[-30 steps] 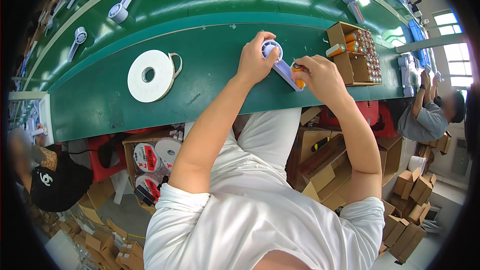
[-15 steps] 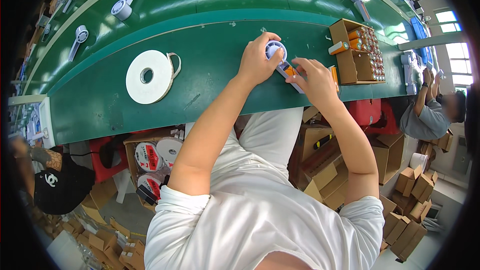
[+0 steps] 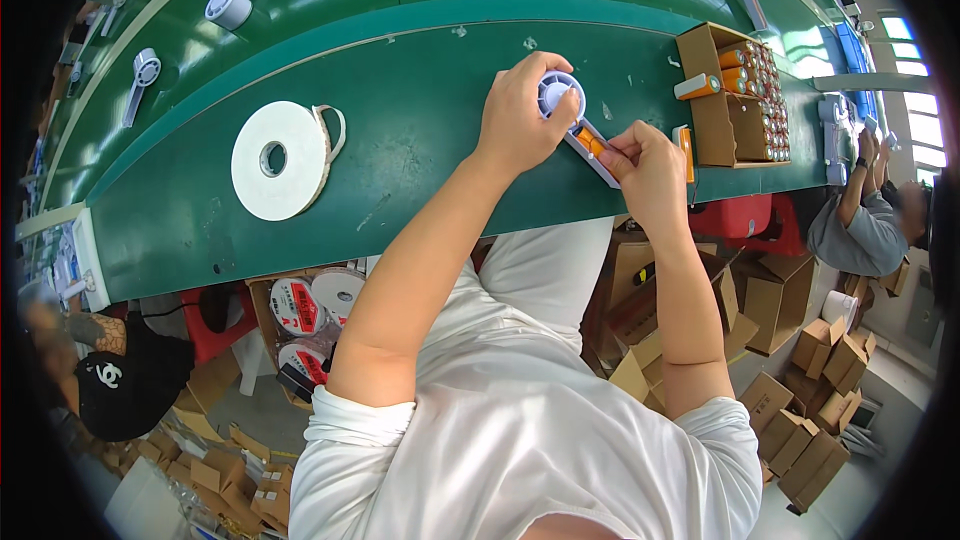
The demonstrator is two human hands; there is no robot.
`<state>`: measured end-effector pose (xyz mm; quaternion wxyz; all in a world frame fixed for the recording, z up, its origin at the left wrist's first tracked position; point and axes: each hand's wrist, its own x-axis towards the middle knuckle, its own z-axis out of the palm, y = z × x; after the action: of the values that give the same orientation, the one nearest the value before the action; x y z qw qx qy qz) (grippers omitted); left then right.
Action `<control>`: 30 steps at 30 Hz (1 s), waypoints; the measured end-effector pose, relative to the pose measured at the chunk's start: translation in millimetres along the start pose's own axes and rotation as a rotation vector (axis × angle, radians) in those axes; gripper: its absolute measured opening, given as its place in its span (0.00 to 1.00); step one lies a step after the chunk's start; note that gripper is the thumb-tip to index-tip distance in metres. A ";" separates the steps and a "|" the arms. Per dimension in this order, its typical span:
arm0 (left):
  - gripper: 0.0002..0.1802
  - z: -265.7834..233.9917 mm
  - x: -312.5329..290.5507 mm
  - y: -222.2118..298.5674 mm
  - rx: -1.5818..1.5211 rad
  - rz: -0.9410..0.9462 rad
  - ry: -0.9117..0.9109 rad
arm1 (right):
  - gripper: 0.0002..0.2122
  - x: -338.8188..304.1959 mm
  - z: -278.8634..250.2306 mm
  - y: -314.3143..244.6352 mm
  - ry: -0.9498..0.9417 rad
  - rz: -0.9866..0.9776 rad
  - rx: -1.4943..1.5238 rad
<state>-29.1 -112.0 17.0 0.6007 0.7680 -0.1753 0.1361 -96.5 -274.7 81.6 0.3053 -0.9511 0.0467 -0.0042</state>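
Observation:
A pale lavender handheld fan body with a round vented head lies tilted over the green table, its handle pointing toward me on the right. My left hand is closed around the round head, thumb across its face. Inside the open handle sits an orange battery. My right hand is closed at the handle, thumb and fingertips pressed against the battery's lower end; the hand partly hides the handle. Close to that hand, another orange battery lies beside the carton.
A cardboard carton of orange batteries stands at the right, one loose battery against it. A white tape roll lies left. More fan bodies rest on the green surface beyond. Co-workers sit at both sides; cartons crowd the floor.
My right fingers have come together and down onto the battery in the handle; before, they were raised and pinched above it. My left hand still grips the fan head. The view has shifted slightly.

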 end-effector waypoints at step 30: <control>0.42 -80.1 101.1 -9.3 0.584 -0.010 -0.081 | 0.15 -22.0 39.9 48.3 0.564 -0.292 0.179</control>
<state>66.2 -43.0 70.6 0.3474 0.9141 -0.1485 0.1471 -121.2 -288.6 21.5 0.3589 -0.8785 -0.0079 -0.3153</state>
